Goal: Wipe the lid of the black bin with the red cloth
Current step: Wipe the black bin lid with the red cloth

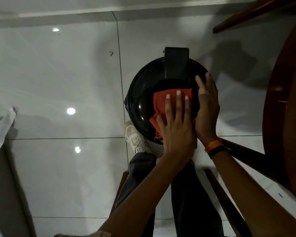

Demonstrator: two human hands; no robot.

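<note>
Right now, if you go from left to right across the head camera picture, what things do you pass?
White cloth → white shoe → red cloth under the left hand on the black bin lid → right hand → brown wooden table.

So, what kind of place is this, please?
Probably a room in a home, perhaps a dining area: glossy white floor tiles, a round wooden table with angled legs, and a small black bin on the floor.

floor [58, 74]: glossy white tile; on it: black bin [143, 100]; white shoe [135, 139]
</note>
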